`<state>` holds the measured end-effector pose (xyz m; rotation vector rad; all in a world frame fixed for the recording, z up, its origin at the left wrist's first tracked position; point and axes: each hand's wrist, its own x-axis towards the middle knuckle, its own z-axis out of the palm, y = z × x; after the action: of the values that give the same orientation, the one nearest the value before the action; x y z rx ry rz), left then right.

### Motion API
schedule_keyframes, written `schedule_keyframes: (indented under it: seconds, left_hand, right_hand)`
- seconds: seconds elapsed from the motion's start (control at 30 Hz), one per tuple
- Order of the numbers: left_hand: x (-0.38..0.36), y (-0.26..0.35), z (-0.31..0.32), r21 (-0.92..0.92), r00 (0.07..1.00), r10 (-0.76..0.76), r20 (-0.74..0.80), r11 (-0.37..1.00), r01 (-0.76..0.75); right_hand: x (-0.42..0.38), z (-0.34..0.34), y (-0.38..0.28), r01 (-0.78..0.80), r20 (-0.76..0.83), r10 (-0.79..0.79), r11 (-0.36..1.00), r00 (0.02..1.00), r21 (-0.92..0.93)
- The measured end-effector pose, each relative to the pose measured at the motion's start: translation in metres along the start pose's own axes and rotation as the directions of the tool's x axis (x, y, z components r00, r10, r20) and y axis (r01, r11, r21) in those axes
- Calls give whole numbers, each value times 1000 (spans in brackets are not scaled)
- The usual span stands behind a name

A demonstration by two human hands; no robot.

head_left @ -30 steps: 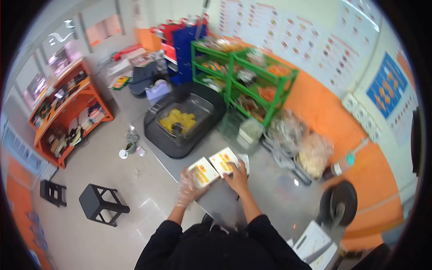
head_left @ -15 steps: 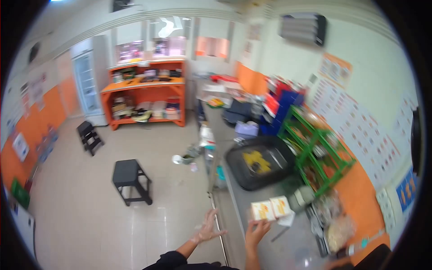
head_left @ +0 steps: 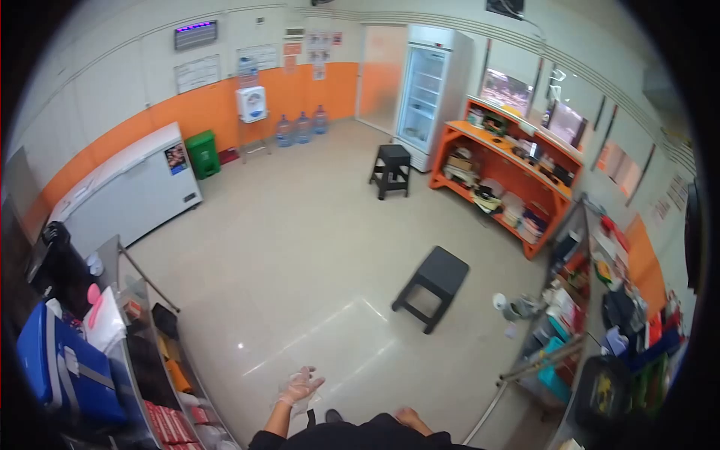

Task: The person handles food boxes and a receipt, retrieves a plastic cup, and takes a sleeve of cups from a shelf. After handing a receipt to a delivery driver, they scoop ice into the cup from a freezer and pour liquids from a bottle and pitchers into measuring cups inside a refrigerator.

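My left hand [head_left: 300, 388], in a clear plastic glove, is out in front of my body over the tiled floor. Its fingers are spread and it holds nothing. My right hand [head_left: 409, 418] is low, close against my dark clothing; its fingers are not clear, and I cannot make out anything in it. The nearest furniture ahead of both hands is a black stool [head_left: 435, 281] on the floor. To the right, a black tub [head_left: 602, 394] with something yellow inside rests on the counter.
A blue cooler box [head_left: 71, 367] stands at left on a metal table with shelves of red packs [head_left: 166, 422] beneath. Behind it is a white chest freezer [head_left: 127, 187]. A second stool [head_left: 391, 169], a glass-door fridge [head_left: 427, 97] and an orange shelf unit [head_left: 499, 184] stand farther back.
My view has swung left, away from the counter to the open room. My right hand has left the small white-and-yellow boxes and drawn in near my body. My left hand stays open.
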<state>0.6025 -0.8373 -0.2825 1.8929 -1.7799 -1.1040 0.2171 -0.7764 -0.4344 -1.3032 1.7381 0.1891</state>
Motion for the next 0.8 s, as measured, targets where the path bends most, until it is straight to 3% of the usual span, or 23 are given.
schedule_keyframes:
  seconds: [0.03, 0.07, 0.1, 0.17, 0.23, 0.27, 0.3, 0.37, 0.4, 0.43, 0.47, 0.5, 0.53, 0.6, 0.7, 0.77, 0.8]
  left_hand:
    - [4, 2, -27, -124, 999, -42, 5, 991, 42]
    - [5, 1, -44, -249, 997, -77, 23, 965, 81]
    - [7, -4, -60, -257, 996, -86, 17, 962, 88]
    - [23, -19, -92, -442, 991, -127, -42, 892, 95]
    - [49, -53, -111, -534, 985, -166, -57, 839, 110]
    - [66, -73, -121, -614, 977, -200, -72, 781, 115]
    - [83, -91, -132, -615, 979, -194, -68, 781, 112]
    - [115, -142, -153, -902, 950, -307, 55, 392, 179]
    - [126, -174, -155, -953, 905, -422, 52, 251, 172]
    - [131, -199, -154, -970, 873, -487, 17, 205, 133]
    - [129, -225, -152, -980, 743, -669, -8, 153, 128]
    - [116, -250, -147, -992, 553, -833, -8, 76, 101]
    - [99, -293, -137, -1000, 428, -904, -16, 19, 3]
    - [57, -312, -133, -992, 202, -977, 67, -87, -90]
    - [9, -318, -154, -981, 12, -988, 154, -154, -115]
    - [-5, -326, -171, -985, -41, -986, 162, -160, -64]
    - [-5, -334, -178, -988, -57, -986, 154, -153, -21]
  right_hand:
    - [11, 9, 14, -79, -12, 78, 990, 997, -115]
    - [-7, -1, 0, -262, 43, 264, 963, 964, -59]
    - [-7, -3, -6, -242, -24, 241, 965, 970, -105]
    - [8, -4, -32, -223, -90, 211, 962, 973, -155]
    - [24, -20, -87, -586, 71, 582, 803, 810, 105]
    - [42, -26, -116, -556, 98, 560, 828, 823, -66]
    - [68, -24, -136, -561, 94, 564, 826, 820, -62]
    - [125, -21, -179, -254, 81, 295, 911, 952, -325]
    - [144, -31, -205, -225, 92, 276, 901, 957, -371]
    - [164, -46, -238, -211, 32, 230, 933, 973, -293]
    - [193, -65, -282, -154, -9, 157, 957, 988, -245]
    - [223, -77, -334, -70, -23, 66, 974, 998, -217]
    - [244, -75, -389, 20, -15, -23, 984, 1000, -177]
    - [297, -68, -477, 213, 51, -209, 974, 977, -82]
    - [383, -78, -606, 449, 26, -449, 893, 893, 27]
    - [411, -84, -682, 620, 28, -624, 779, 781, 88]
    - [401, -88, -718, 629, 43, -651, 747, 758, 215]
